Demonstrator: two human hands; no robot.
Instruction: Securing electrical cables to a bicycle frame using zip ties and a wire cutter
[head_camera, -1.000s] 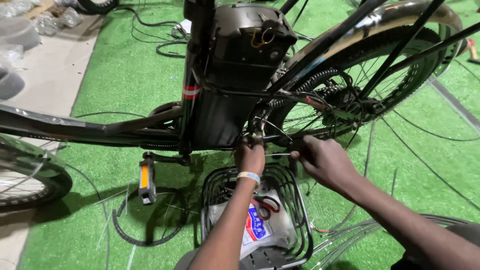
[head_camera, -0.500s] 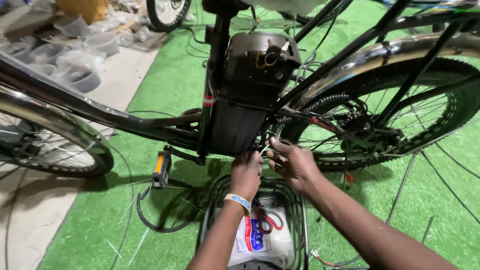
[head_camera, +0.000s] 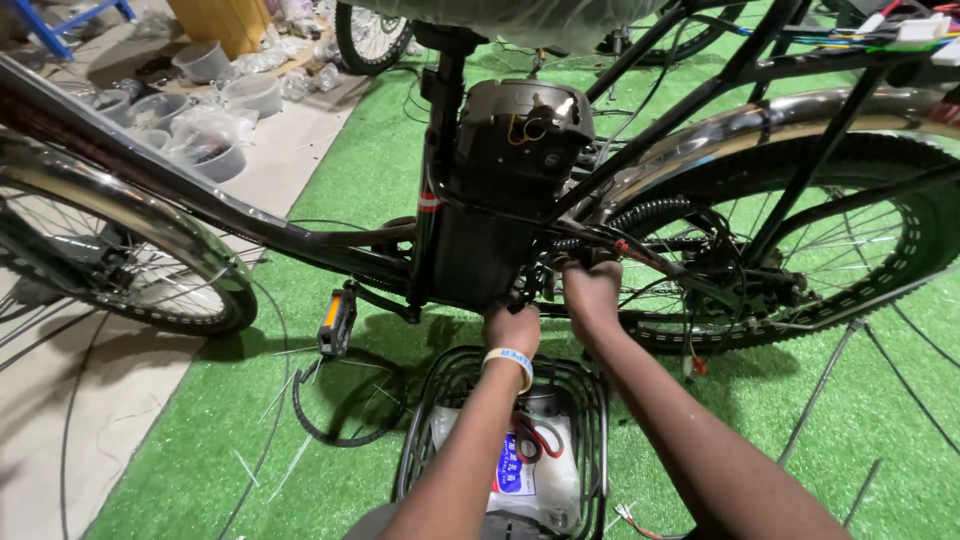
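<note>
Green artificial turf floor (head_camera: 380, 170) under everything. Black battery box (head_camera: 500, 200) sits right above left hand (head_camera: 513, 328), fingers curled at its base. Right hand (head_camera: 592, 285) just beside, gripping black cable bundle (head_camera: 600, 240).

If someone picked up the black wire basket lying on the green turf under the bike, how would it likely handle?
The wire basket looks like a rigid open mesh, so probably stiff and fairly light itself. The plastic bag and other loose items inside would likely shift or slide if it tilted. Lying flat on the turf, it seems unlikely to roll.
</note>
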